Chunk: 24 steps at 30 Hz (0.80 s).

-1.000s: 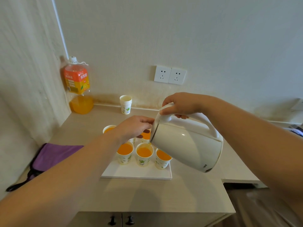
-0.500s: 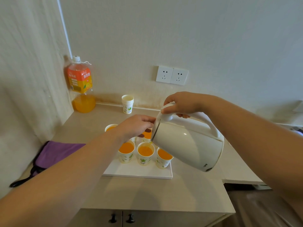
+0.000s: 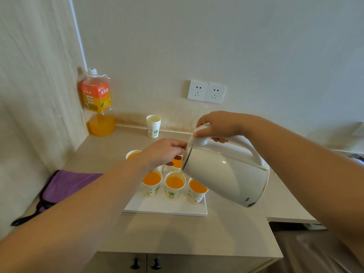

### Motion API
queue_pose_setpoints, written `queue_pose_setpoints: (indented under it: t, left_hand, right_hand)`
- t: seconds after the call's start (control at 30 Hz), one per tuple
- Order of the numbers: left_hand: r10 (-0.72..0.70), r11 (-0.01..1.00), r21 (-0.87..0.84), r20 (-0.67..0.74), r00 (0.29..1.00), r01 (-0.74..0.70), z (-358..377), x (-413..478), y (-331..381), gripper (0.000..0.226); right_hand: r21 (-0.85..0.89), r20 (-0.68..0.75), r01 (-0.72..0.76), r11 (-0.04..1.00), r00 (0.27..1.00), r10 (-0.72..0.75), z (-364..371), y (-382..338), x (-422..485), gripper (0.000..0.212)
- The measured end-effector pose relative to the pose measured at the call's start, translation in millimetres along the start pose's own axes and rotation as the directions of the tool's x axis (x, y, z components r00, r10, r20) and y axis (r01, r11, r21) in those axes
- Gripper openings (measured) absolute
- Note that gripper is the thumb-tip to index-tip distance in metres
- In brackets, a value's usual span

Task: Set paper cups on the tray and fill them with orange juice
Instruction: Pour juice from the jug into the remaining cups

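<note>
The right hand (image 3: pixel 220 127) grips the handle of a white kettle (image 3: pixel 226 170), tilted spout-down over the back-row cups. The left hand (image 3: pixel 163 152) pinches the kettle's lid edge. 3 front paper cups (image 3: pixel 174 185) hold orange juice on the white tray (image 3: pixel 165 206). A juice bottle (image 3: pixel 97 103) stands in the tabletop (image 3: pixel 177 233) corner.

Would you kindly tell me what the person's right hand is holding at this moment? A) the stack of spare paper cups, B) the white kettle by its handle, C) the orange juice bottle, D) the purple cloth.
B: the right hand has its grip on the handle of the white kettle, tilted spout-down over the cups on the tray.
</note>
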<state>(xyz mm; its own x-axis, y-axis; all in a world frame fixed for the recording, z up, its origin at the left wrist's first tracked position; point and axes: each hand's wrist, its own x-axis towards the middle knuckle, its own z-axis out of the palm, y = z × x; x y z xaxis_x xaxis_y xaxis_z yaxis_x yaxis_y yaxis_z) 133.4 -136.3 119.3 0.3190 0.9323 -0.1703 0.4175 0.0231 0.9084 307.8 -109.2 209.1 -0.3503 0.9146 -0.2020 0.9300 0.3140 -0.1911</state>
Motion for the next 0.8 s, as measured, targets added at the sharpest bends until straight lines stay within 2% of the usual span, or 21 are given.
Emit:
queue_pose_setpoints:
  t: [0.8]
  left_hand:
    - [-0.010,1.000,-0.001,-0.013,1.000,0.010,-3.1,-0.4,-3.8,0.027]
  right_hand:
    - [-0.015,0.022,-0.015,1.000,1.000,0.015,-1.2,-11.1,1.1,0.040]
